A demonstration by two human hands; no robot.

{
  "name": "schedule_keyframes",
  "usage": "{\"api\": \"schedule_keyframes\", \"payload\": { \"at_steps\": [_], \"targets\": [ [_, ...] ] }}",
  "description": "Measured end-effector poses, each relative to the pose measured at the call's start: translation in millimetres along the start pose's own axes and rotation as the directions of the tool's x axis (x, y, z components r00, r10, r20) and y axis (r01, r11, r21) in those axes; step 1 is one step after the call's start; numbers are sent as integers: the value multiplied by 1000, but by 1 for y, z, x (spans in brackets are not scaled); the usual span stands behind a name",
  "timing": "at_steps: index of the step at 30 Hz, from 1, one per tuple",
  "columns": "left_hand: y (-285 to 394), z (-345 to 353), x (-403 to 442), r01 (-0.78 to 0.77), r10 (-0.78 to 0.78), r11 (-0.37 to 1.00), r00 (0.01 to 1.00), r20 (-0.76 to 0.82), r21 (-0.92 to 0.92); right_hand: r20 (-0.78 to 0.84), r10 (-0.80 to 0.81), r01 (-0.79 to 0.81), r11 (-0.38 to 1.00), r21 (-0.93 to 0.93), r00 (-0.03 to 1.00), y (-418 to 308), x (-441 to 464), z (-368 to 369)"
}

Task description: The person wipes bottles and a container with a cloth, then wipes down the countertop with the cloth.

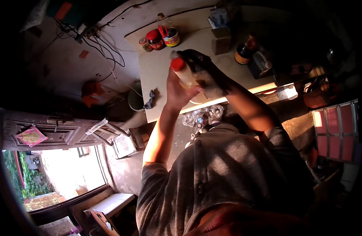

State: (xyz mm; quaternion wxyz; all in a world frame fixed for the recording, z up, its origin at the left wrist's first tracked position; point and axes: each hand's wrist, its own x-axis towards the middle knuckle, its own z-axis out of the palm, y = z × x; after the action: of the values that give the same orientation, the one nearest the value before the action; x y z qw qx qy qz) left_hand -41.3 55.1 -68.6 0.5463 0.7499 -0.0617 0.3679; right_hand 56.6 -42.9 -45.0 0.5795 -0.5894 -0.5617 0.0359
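A pale, see-through jar with a red lid (185, 74) is held tilted above the near part of the table. My left hand (178, 89) is closed around its lower side, with the thumb across the front. On the other side, my right hand (214, 80) is in shadow, pressing a dark, cloth-like piece (194, 59) against the jar. Its fingers are mostly hidden, and I cannot tell exactly what the dark piece is.
Behind my hands, a sauce bottle (171, 36) and red-lidded jar (154, 39) stand on the table (149, 70). A box (220, 41) and dark bottle (242, 54) are to the right. A steel-wool-like clump (150, 100) lies at the left edge. A crumpled plastic bag (204, 114) is nearby.
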Motion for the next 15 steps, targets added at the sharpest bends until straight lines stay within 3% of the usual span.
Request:
{"api": "schedule_keyframes", "payload": {
  "at_steps": [1, 2, 3, 4, 5, 9, 11, 12, 14, 15],
  "targets": [
    [1, 4, -2, 22, -23, 999, 999, 26, 34, -11, 135, -133, 985, 108, 991, 1, 4, 1],
    [5, 8, -4, 45, -48, 997, 998, 51, 69, 77, 474, -454, 766, 455, 877, -1, 7, 3],
    [11, 10, -4, 48, -51, 997, 997, 51, 64, 51, 170, -173, 848, 501, 984, 15, 9, 5],
    [16, 12, -4, 54, -63, 991, 996, 69, 126, 53, 175, -178, 849, 497, 983, 26, 9, 0],
    [20, 14, -5, 59, -76, 981, 993, 85, 187, -4, 53, -49, 944, 326, 999, 26, 9, -8],
    [31, 9, 0, 175, -191, 969, 978, 78, 174, -263, 237, -196, 966, 170, 935, -38, 11, -18],
    [35, 4, 0, 221, -294, 858, 952, 90, 464, -169, 165, -146, 982, 120, 972, -28, -4, -26],
    [31, 2, -1, 230, -296, 861, 952, 80, 455, -75, 98, -96, 995, 30, 992, -17, -7, -29],
    [23, 1, -4, 10, -156, 841, 961, 226, 540, 57, -131, 142, 914, -380, 990, -21, 0, -26],
    [24, 2, -4, 75, -219, 850, 951, 220, 522, 128, -259, 284, 768, -574, 957, -29, 11, -24]
  ]
}}
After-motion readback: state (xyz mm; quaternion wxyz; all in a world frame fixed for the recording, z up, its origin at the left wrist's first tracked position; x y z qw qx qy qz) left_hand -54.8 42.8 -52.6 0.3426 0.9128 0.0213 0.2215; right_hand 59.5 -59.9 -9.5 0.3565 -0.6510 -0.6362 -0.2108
